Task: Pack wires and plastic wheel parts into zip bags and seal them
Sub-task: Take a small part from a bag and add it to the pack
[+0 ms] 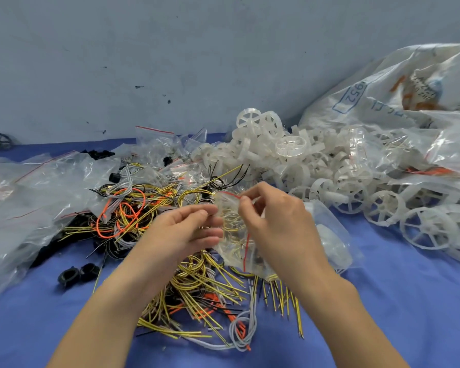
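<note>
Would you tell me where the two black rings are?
The two black rings lie on the blue cloth at lower left, just left of the left hand's forearm.

Both hands (pixel 231 221) pinch a wire-filled zip bag (pixel 235 235) above loose wires (pixel 197 288).

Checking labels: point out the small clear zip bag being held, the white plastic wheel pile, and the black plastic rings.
small clear zip bag (pixel 234 235), head view, wire-filled middle
white plastic wheel pile (pixel 290 166), head view, centre
black plastic rings (pixel 76 273), head view, between the pair
</note>
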